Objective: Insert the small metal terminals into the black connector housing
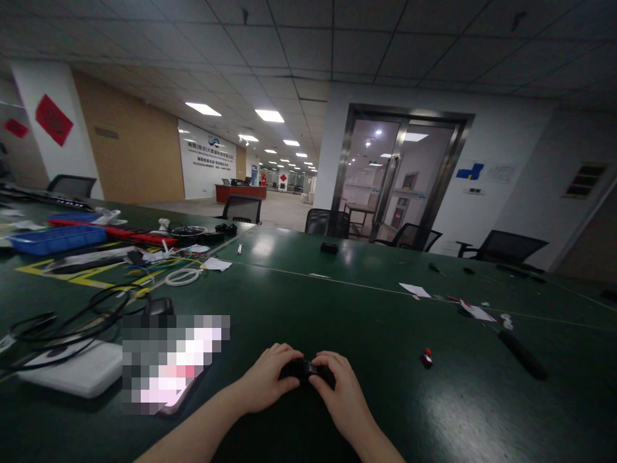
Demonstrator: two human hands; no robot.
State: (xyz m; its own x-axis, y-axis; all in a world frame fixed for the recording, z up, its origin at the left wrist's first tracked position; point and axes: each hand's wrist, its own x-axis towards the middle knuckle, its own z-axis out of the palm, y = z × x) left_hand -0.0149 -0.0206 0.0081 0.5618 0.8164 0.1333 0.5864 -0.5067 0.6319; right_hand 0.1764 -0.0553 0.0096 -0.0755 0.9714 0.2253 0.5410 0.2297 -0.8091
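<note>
Low in the middle of the view, both my hands meet on a small black object [303, 369] that rests on the dark green table [337, 308]. My left hand [268, 379] curls its fingers round the object's left end. My right hand [337, 386] grips the right end with bent fingers. Most of the object is hidden under my fingers, so its shape is unclear.
A small red-and-black part [426, 357] lies right of my hands, and a black cylinder [521, 354] farther right. Black cables [62, 321], a white pad [77, 370] and a blue tray [55, 239] crowd the left side. Paper scraps [415, 290] and office chairs [241, 209] sit beyond.
</note>
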